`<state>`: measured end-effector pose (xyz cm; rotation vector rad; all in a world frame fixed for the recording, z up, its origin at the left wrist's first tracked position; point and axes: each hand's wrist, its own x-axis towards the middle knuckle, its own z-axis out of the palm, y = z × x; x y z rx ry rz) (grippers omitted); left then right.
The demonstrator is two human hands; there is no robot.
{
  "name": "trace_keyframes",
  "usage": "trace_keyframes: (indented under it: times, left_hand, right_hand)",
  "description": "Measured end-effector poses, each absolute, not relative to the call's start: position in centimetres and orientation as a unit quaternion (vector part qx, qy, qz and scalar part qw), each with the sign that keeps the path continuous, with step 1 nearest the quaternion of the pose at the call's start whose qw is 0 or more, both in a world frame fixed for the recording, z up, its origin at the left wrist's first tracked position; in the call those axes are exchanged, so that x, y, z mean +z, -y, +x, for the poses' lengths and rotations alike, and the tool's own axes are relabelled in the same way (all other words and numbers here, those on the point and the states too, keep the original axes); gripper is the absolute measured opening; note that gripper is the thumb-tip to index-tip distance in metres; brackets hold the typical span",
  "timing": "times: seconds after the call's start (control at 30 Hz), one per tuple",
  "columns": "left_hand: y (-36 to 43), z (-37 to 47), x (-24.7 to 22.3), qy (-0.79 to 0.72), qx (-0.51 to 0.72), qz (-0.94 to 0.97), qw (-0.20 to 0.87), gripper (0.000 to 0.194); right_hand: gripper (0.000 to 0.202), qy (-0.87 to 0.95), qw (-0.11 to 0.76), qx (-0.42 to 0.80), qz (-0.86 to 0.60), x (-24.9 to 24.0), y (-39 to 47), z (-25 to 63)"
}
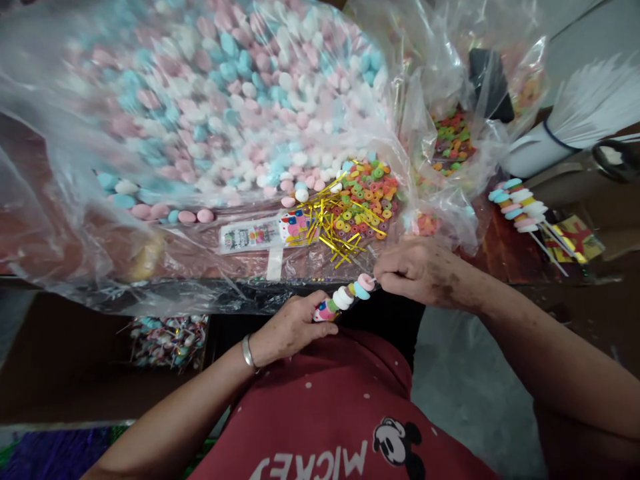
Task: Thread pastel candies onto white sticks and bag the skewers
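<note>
Below the near edge of the bench (165,293), over my lap, I hold a candy skewer (345,297) between both hands. My left hand (293,327) is curled around its lower end, fingers folded over the pink and white pieces there; a metal bangle (247,352) sits on that wrist. My right hand (420,270) pinches at the upper end, fingertips drawn together just beside the top pink sweet, though what exactly sits between them I cannot tell. The skewer lies tilted, rising from my left hand toward my right, threaded with round white, blue, green and pink sweets touching one another.

On the bench, a big clear plastic bag (60,167) spreads across most of the surface, filled with pastel sweets (225,100) in pink, blue and white. Near the bag's front, toward the near edge, lies a heap of small coloured candy rings (367,197) mixed with gold twist ties (335,230), and just left of them a printed label card (260,235). A second crumpled bag with more coloured rings (453,143) stands toward the far right corner. At the right edge rests a finished skewer (520,205), and beyond it a bundle of white sticks (590,103). Below the bench at my left, a box of wrapped sweets (167,340) shows.
</note>
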<state>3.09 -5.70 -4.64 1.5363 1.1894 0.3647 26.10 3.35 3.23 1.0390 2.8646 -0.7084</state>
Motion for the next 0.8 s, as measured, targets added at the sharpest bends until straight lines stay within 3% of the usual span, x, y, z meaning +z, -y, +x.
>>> trace_keyframes:
  times: [0.13,0.4,0.63,0.8]
  left_hand:
    - [5.5,3.3,-4.5,-0.510,0.152,0.672,0.515,0.018]
    - [5.8,4.1,-4.5,-0.492,0.179,0.628,0.576,0.024]
    - [6.3,4.3,-5.4,-0.493,0.250,0.626,0.550,0.027]
    - [6.2,3.6,-5.4,-0.480,0.212,0.657,0.541,0.031]
  right_hand:
    - [0.030,-0.923,0.042,-0.192,0.331,3.7,-2.9,25.3]
    - [0.038,-0.964,0.023,-0.104,0.245,4.1,-2.6,25.1]
    - [0.033,-0.929,0.122,-0.160,0.311,4.3,-2.5,24.8]
    - [0.035,-0.928,0.088,-0.177,0.314,3.8,-2.7,25.3]
